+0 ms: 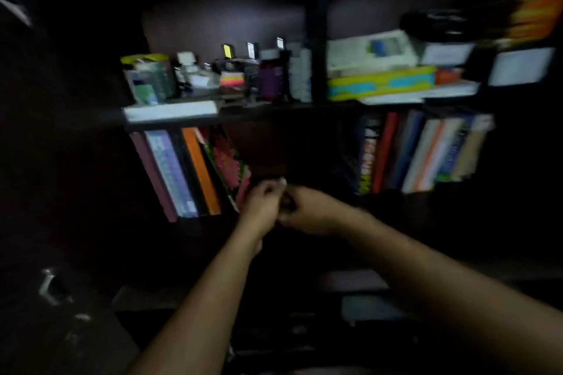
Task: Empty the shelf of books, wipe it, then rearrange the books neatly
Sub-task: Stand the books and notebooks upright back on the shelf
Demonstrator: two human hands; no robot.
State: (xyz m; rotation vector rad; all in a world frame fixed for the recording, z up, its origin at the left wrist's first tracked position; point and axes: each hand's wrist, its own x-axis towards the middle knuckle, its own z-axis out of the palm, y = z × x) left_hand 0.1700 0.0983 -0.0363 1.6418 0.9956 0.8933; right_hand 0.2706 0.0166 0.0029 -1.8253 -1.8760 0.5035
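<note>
Both hands meeting in front of the lower shelf gap: left hand (262, 201) curling at the flowery book (229, 163), right hand (307, 210) curling too, grip too blurry to call. Leaning left: books (176, 173). Standing right: more books (426, 152). Sitting above: jars (149, 79) and stacked boxes (380, 82).

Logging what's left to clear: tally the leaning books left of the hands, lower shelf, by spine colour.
maroon book: 1
lavender book: 1
black book: 1
orange book: 1
floral book: 1
Total: 5 (blur may hide thin ones)
</note>
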